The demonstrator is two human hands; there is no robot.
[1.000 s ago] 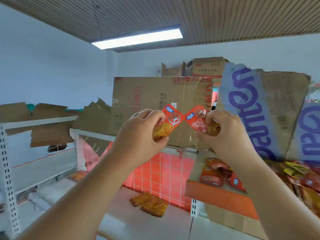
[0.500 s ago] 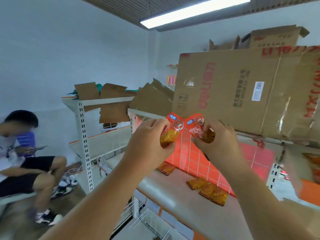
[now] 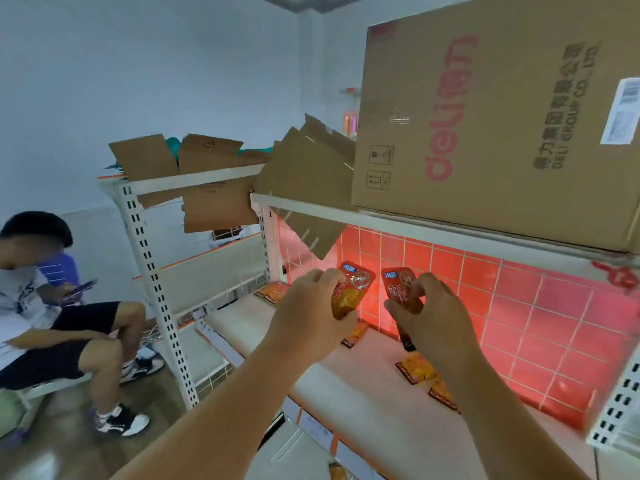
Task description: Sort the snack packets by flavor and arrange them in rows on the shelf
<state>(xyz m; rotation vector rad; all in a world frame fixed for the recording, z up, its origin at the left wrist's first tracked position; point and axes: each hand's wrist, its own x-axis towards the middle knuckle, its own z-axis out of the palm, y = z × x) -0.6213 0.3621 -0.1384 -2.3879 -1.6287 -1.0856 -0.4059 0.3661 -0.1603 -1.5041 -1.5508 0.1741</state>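
A: What are the hands holding?
B: The left hand [image 3: 311,308] is gripping an orange snack packet [image 3: 350,294] in curled fingers; the right hand [image 3: 433,320] is pinching a dark red snack packet [image 3: 399,281]. Both are hovering over the shelf [image 3: 363,403], just apart.
A: And lying on it?
B: Loose orange packets [image 3: 415,370] are lying near the red tiles [image 3: 554,306].

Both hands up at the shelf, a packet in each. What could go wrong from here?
1. The left hand grips an orange packet, the right hand a darker red packet; likely different flavours, so one could land in the wrong row.
2. The right arm passes over the loose orange packets on the shelf; lowering it may knock them askew.
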